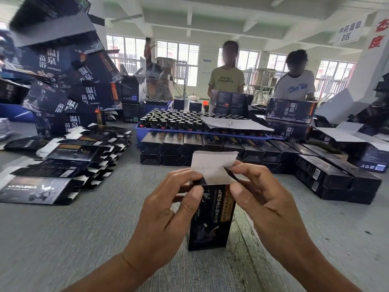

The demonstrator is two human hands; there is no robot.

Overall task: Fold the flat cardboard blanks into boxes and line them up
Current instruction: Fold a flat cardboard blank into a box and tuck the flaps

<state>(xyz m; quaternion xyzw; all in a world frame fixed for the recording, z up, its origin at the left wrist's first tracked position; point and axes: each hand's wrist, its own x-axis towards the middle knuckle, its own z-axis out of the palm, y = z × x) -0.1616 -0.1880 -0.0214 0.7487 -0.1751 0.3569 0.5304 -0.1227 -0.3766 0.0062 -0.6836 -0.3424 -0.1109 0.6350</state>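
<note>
Box [208, 218], dark with gold Chinese writing, stands upright on the counter [63, 239]; left hand [166, 205] and right hand [263, 199] pinch its white top flap [212, 161]. Behind, cartons read 温泉苗浴 [291, 108].

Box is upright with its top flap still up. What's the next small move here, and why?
Probably fold the white top flap down and tuck it in. The box stands upright on the table, the left hand and right hand pinch its upper corners, and finished boxes wait in rows behind.
</note>
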